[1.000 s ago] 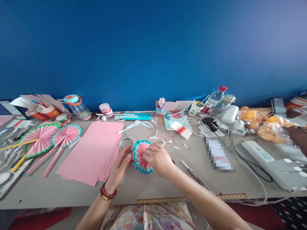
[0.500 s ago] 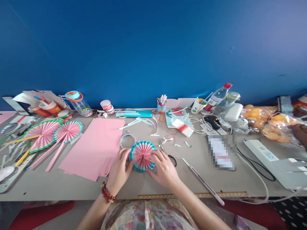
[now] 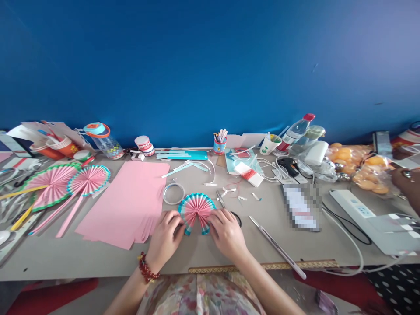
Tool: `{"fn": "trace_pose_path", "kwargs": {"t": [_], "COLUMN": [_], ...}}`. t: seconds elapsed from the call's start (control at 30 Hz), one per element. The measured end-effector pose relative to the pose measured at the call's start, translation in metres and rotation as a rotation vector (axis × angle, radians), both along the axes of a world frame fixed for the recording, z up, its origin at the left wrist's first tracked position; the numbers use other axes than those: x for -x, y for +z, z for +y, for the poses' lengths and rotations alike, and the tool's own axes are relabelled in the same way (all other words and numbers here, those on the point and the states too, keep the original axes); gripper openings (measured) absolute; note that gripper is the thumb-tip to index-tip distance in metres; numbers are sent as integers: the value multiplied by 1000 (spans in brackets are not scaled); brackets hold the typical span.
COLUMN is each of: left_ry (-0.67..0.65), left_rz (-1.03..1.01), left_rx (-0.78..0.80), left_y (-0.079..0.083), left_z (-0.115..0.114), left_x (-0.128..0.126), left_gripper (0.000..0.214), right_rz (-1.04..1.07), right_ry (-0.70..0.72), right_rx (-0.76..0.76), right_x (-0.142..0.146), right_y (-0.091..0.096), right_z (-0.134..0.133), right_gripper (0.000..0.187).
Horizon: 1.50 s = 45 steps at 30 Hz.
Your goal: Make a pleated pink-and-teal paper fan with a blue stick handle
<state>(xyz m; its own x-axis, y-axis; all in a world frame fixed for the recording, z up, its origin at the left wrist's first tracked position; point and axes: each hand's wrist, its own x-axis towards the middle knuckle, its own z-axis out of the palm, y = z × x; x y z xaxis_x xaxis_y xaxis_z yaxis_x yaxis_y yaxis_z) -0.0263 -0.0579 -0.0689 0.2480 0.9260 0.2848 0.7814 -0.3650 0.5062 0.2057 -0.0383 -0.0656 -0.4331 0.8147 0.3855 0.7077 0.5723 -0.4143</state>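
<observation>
Pinching one pleated fan (image 3: pixel 197 206) by either side, a person's left hand (image 3: pixel 166 236) and right hand (image 3: pixel 227 232) hold it at mid-table, one roll of tape (image 3: pixel 173 203) just beyond. Two other fans (image 3: pixel 88 180) lie far left past the pink paper (image 3: pixel 127 201); one knife (image 3: pixel 275 245) lies right. Room for moving separates fan from the tabletop's (image 3: pixel 197 254) near edge.

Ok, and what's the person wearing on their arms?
A bracelet of dark red beads circles the left wrist. Nothing shows on the right wrist. No sleeves cover the forearms, and the left grip and right grip have no gloves.
</observation>
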Motion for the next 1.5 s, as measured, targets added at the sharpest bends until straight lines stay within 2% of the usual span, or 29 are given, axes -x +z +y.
{"fn": "trace_pose_path", "kwargs": {"t": [0.1,0.2,0.3,0.43,0.53,0.7,0.8,0.93,1.07,1.23,1.37,1.5], "left_ry": [-25,-76,-204,-347,-338,-314,-306,-289,-289,-291,-286,-276], "left_rz": [-57,-67,49,244,303,293,272,252,244,227,222,224], "left_rx": [-27,-74,-93,-77,-83,-96,-88,-95,-112,-91,-79,-61], "left_y": [6,14,21,20,13,4,0,-4,-5,0,4,6], "left_z": [-2,2,12,23,25,24,24,23,23,24,24,23], "left_x": [1,4,4,-6,-12,-12,-11,-11,-12,-13,-15,-16], "left_gripper": [10,11,23,38,43,53,60,63,66,59,44,41], "right_rz": [134,195,153,93,60,28,-22,-149,-250,-288,-248,-195], "right_ry": [45,-32,-122,-108,-79,-67,-74,-16,28,43,18,31], "right_rx": [-15,-33,-24,7,40,103,98,111,113,88,65,78], "right_x": [-7,-18,-25,-24,-22,-21,-18,-10,-1,6,8,3], "right_y": [2,4,5,4,0,-4,-2,4,8,10,8,10], "right_z": [-3,-2,3,10,12,10,14,26,39,44,41,39], "right_gripper": [15,14,12,15,22,14,12,3,7,9,11,11]}}
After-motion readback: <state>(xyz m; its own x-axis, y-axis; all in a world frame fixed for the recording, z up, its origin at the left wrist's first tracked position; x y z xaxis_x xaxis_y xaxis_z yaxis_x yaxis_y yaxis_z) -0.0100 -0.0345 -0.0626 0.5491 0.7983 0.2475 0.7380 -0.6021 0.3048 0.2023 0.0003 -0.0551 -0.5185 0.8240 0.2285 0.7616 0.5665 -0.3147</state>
